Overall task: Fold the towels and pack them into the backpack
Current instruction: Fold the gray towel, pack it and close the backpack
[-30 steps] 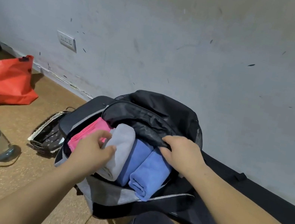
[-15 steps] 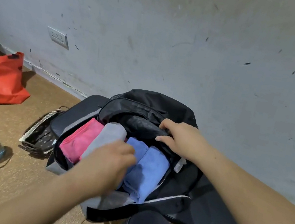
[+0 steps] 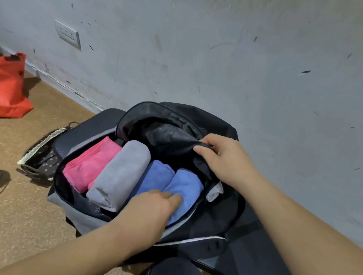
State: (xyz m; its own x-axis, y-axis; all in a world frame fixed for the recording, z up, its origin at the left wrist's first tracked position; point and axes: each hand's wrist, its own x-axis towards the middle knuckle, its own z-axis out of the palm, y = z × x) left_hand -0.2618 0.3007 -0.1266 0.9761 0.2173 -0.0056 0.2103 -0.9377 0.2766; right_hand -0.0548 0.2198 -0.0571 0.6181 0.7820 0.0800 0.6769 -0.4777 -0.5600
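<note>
The backpack (image 3: 88, 220) lies on its back on the cork-brown floor (image 3: 12, 240), close to the wall (image 3: 216, 46), with its mouth gaping towards us. We see 4 rolls packed side by side in its main compartment: a pink towel (image 3: 88, 167), a grey towel (image 3: 120, 175), a dark blue towel (image 3: 156, 179) and a light blue towel (image 3: 189, 184), each touching its neighbour. We judge they were rolled lengthwise so that they fill the width in 1 layer and none buries another. The 2 blue ones could be 1 towel doubled over; the view does not settle it.

The right hand (image 3: 222, 161) grasps the upper lip of the opening, its fingers curled over the thin black lining, and lifts it so the mouth gapes wide. The left hand (image 3: 150, 209) is released. Its nearly straight fingers press on the near end of the light blue towel, apparently to seat it below the rim.

The towels look soft, matte and napped. They are plump cylinders with rounded ends, though the pink one lies flatter. The backpack is slick woven black fabric with grey panels, slumped and shapeless. Packing looks nearly done to us, and closing the flap would follow.
</note>
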